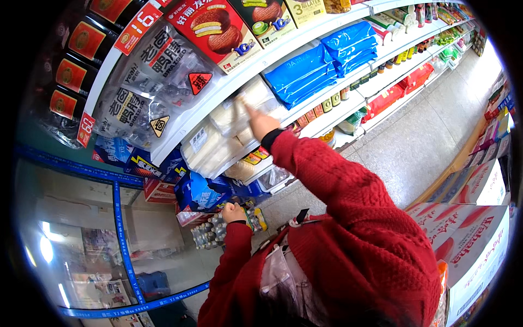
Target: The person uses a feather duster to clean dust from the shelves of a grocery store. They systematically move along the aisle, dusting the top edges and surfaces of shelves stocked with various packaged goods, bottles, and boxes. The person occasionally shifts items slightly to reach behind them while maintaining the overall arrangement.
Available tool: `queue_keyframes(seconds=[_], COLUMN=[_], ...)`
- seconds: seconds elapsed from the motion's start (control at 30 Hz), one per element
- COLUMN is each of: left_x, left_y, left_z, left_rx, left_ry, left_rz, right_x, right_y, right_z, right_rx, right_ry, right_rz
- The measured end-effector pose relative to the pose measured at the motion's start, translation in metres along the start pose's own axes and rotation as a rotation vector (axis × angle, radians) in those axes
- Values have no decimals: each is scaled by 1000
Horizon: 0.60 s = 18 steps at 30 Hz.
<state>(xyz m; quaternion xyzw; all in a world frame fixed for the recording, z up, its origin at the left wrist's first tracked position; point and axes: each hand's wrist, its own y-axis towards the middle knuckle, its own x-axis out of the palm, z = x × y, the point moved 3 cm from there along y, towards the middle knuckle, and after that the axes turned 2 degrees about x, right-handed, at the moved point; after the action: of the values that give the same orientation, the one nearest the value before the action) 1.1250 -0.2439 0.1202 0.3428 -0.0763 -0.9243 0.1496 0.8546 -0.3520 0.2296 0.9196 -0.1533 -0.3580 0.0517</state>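
Observation:
My right hand (261,122), in a red knitted sleeve with a black cuff, reaches over clear-wrapped packs of pale dried noodles (218,153) on a white shelf. Its index finger extends onto an upper pack (235,108); motion blur hides whether the fingers grip it. Beside these lie blue plastic packs (300,75). My left hand (233,212) is curled into a fist low in front of my body, with nothing visible in it. Behind and below it are a shrink-wrapped pack of small bottles (210,233) and blue cartons (202,192).
An upper white shelf (184,112) holds bagged braised snacks (163,69) and a red box of chocolate pies (216,32). Blue-taped glass (124,245) stands at the left. Large printed cartons (461,237) are stacked at the right, across the tiled aisle floor (404,126).

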Motion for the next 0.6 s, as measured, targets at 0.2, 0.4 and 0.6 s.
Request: queue_keyframes(seconds=[0.2,0.4,0.6], left_x=[-3,-7,27], left_y=[0,-49,-54], left_z=[-10,-5,-26], left_rx=[390,160,45], left_ry=[50,247,64], left_rz=[102,-287,-441], right_x=[15,-62,-112], right_y=[-8,43,14], right_z=[-30,64,162], right_rx=[-401,28,268], right_ry=[-120,127,223], right_rz=[-205,205,679])
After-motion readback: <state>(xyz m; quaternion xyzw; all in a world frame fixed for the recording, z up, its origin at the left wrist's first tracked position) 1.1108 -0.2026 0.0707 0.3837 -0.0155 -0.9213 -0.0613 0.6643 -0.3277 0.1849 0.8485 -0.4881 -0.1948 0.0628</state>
